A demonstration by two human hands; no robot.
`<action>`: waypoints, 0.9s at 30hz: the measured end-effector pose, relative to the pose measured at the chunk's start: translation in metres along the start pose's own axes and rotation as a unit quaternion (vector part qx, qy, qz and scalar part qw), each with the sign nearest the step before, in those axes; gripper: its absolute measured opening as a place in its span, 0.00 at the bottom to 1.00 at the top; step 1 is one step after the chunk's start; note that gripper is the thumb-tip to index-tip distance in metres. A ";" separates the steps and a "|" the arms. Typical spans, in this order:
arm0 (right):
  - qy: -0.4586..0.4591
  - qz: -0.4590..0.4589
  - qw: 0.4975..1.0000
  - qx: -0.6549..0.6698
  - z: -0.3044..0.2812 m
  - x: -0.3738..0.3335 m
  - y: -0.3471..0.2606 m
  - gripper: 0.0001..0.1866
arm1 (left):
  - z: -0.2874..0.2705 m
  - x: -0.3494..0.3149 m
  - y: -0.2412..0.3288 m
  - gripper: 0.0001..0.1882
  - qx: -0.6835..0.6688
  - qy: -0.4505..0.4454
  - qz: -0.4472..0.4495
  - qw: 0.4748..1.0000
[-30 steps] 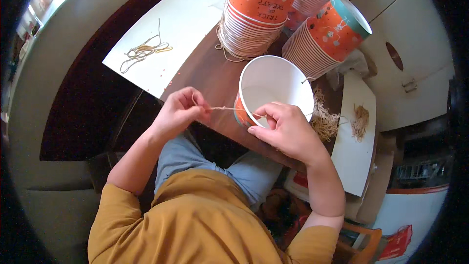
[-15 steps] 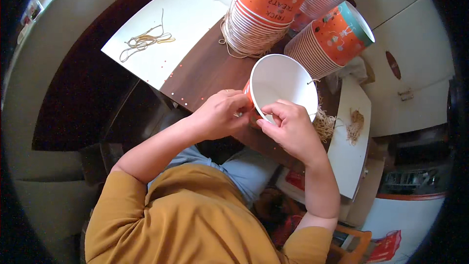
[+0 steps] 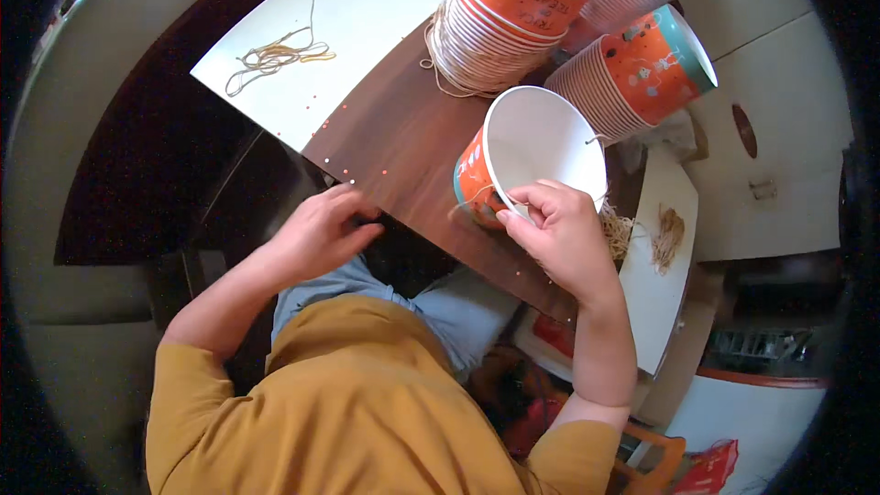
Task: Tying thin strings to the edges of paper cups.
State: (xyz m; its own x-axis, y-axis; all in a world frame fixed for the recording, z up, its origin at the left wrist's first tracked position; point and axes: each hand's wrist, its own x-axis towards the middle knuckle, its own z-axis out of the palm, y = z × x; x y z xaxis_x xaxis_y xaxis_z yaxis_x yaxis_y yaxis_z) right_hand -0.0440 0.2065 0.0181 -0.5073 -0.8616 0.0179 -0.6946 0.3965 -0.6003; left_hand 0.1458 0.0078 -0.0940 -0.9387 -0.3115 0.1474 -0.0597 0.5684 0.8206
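A white-lined paper bucket (image 3: 474, 165) with an orange and teal printed outside leans on the brown table, its mouth tilted toward me. My right hand (image 3: 566, 234) pinches its near rim between thumb and fingers. A thin pale cord (image 3: 469, 191) shows against the bucket's left side; where it ends is hard to see. On the right rim, a short cord end (image 3: 596, 138) sticks out through the wall. My left hand (image 3: 325, 231) is off the bucket, over the table's near edge, slightly blurred, thumb and fingers apart with nothing visible between them.
Behind stand a tall stack of orange buckets (image 3: 500, 23) wound with cord and another leaning stack (image 3: 632, 78). Loose cords (image 3: 275, 60) lie on the white left tabletop, and a cord bundle (image 3: 667, 238) on the right one. Small red and white dots (image 3: 346, 171) dot the table's edge.
My left hand has let go of the bucket's left side and moved left toward me, uncovering the orange wall. My right hand stays at the rim.
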 end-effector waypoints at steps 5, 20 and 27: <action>0.001 0.015 1.000 -0.010 0.001 0.003 -0.004 0.11 | 0.038 0.032 0.044 0.11 -0.199 0.037 -0.038 0.979; -0.002 0.015 0.999 -0.031 0.001 0.000 -0.005 0.11 | 0.082 0.069 0.022 0.14 -0.740 -0.114 -0.409 0.522; -0.039 0.027 0.998 -0.051 -0.020 -0.003 -0.013 0.12 | 0.047 0.062 0.041 0.11 -0.397 0.174 -0.032 0.901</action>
State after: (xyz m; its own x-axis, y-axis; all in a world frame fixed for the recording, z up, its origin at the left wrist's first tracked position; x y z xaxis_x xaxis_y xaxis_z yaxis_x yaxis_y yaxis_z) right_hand -0.0437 0.2102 0.0422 -0.5071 -0.8584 -0.0771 -0.7176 0.4701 -0.5139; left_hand 0.0694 0.0479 -0.0770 -0.7709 -0.6222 0.1359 0.2804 -0.1399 0.9496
